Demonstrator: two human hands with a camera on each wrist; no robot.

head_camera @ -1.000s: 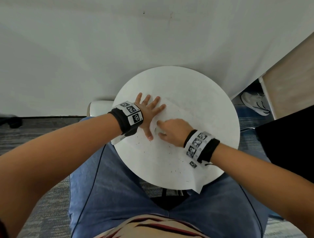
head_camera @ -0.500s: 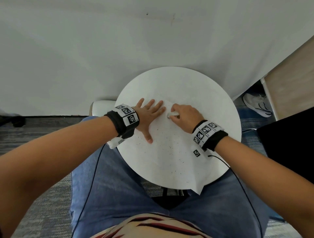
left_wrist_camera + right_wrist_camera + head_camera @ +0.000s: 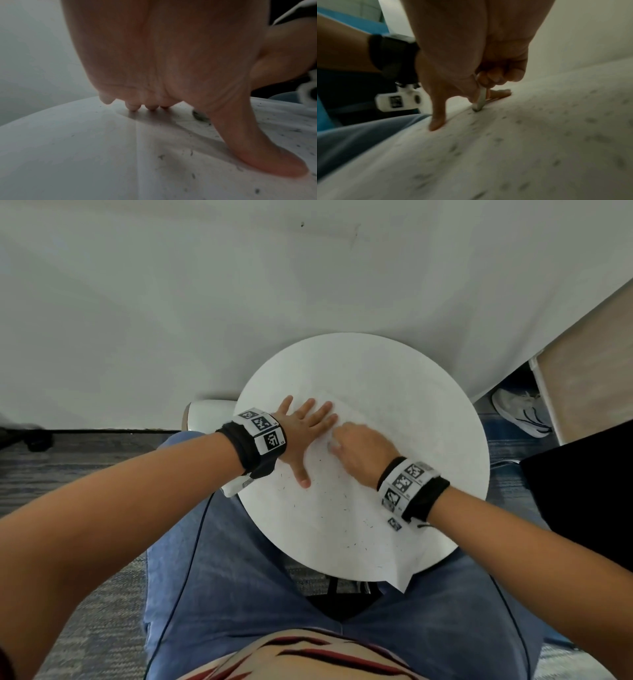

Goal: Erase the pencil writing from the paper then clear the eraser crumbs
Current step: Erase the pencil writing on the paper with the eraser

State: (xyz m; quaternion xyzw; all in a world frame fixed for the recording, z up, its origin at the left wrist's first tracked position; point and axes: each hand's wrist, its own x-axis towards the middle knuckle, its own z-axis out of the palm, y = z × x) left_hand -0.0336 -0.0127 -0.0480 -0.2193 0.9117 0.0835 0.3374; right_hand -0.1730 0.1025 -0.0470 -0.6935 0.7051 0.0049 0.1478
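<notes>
A white sheet of paper [image 3: 356, 508] lies on the round white table [image 3: 394, 371], one corner hanging over the near edge. Dark eraser crumbs [image 3: 342, 498] are scattered across it. My left hand [image 3: 305, 433] lies flat with fingers spread on the paper's left edge, pressing it down; the left wrist view shows the left hand's thumb [image 3: 257, 155] and fingertips on the sheet. Just to its right, my right hand [image 3: 356, 450] pinches a small white eraser [image 3: 481, 100], whose dirty tip touches the paper. In the head view the eraser [image 3: 333, 444] barely shows under the fingers.
The table stands close to a white wall. A white shoe [image 3: 520, 412] lies on the floor at the right beside a wooden panel [image 3: 589, 371]. My legs in blue jeans [image 3: 239, 577] sit under the table's near edge. A white object [image 3: 205, 412] sits left of the table.
My right hand with the eraser went from near the left thumb up toward the far end of the paper, then came back a little toward me. The left hand stayed pressing the paper.
</notes>
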